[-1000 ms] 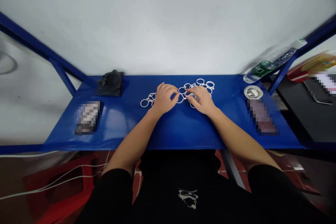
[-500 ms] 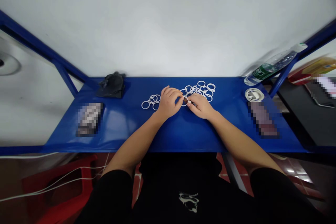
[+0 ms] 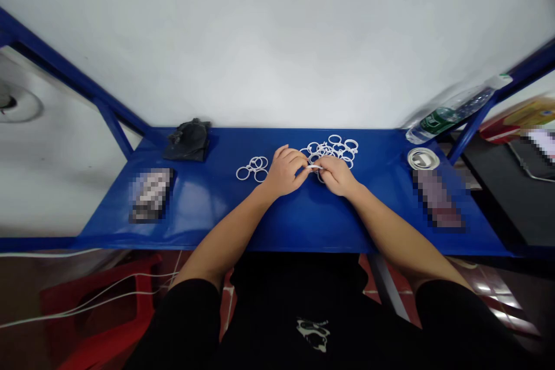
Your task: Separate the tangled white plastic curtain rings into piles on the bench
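Note:
My left hand (image 3: 287,170) pinches one side of a white ring (image 3: 314,167), and my right hand (image 3: 333,174) grips its other side. The ring is seen nearly edge-on between the fingertips, just above the blue table (image 3: 277,219). Behind my right hand lies a pile of white rings (image 3: 350,144) with small tabs, overlapping one another. Left of my left hand lies a smaller group of white rings (image 3: 243,173). Part of the pile is hidden by my right hand.
A black plastic bag (image 3: 189,140) lies at the back left, with a blurred-out item (image 3: 151,195) in front. At the right are a coiled white cable (image 3: 422,159), another blurred-out item (image 3: 439,199) and a leaning water bottle (image 3: 453,111). A red stool (image 3: 143,318) stands below left.
Both hands have drawn a ring off the front of the pile and lifted it. The ring has turned from face-on to nearly edge-on. My left hand has moved right, away from the smaller group.

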Motion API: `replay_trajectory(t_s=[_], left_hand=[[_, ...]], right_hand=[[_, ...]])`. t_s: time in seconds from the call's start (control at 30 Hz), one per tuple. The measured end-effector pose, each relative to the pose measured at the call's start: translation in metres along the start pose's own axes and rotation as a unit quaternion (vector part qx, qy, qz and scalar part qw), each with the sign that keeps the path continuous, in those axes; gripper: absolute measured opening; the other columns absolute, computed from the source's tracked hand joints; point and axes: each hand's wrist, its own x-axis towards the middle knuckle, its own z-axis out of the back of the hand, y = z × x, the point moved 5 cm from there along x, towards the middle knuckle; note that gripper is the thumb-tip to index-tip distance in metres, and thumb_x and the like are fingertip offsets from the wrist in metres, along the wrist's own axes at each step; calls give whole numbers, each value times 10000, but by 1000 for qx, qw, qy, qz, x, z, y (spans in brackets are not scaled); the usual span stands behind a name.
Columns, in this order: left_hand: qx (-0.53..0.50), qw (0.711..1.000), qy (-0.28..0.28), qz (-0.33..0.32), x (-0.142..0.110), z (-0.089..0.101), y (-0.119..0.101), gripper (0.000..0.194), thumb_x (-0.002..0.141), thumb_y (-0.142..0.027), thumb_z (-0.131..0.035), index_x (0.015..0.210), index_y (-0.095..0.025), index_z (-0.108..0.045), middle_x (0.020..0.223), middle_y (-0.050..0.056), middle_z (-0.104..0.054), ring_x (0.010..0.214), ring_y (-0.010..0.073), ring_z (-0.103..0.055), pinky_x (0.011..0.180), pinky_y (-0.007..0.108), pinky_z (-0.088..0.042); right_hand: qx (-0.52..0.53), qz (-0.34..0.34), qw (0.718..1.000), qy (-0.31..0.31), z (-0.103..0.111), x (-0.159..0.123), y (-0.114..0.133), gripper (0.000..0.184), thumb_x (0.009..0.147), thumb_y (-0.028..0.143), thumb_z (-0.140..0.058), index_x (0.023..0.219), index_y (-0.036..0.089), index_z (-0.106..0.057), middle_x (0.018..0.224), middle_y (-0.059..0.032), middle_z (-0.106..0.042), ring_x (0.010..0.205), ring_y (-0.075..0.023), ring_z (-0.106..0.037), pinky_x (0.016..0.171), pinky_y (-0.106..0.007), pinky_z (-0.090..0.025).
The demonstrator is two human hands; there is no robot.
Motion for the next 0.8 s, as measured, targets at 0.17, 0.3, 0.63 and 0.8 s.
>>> replay_trajectory(t_s=[0.17, 0.3, 0.63, 0.8], left_hand=[[-5, 1000, 13, -13, 0, -1, -1, 195, 1055, -375, -588, 920, -250, -653, 1069, 22, -785, 1104, 216, -694, 1220, 512, -346], [-2, 1000, 18, -17, 1, -1, -2, 216, 1068, -379, -558, 921, -246, -645, 1063, 24, -784, 1095, 220, -692, 1209, 514, -347], [8, 999, 48, -24, 2, -3, -2, 228, 1081, -363, -513, 946, -240, -649, 1055, 34, -781, 1091, 224, -681, 1205, 506, -342], [25, 997, 73, -24, 2, -6, -3, 281, 1100, -362, -457, 974, -226, -668, 1079, 46, -776, 1114, 220, -672, 1220, 492, -327]], right_hand=[[6, -18, 1000, 0, 0, 0, -1, 294, 898, 156, -425, 975, 231, -699, 851, -43, -716, 775, -224, -668, 744, -355, -527], [8, -13, 1000, 0, 0, 0, 0, 328, 909, 154, -423, 1027, 227, -720, 894, -46, -737, 784, -219, -680, 742, -345, -533], [1, 7, 1000, -8, 0, 0, -1, 356, 902, 130, -432, 1066, 215, -736, 974, -62, -765, 828, -223, -704, 769, -350, -551], [-7, 11, 1000, -5, -1, 0, -1, 362, 898, 122, -431, 1071, 208, -737, 972, -69, -762, 839, -226, -703, 790, -359, -560]])
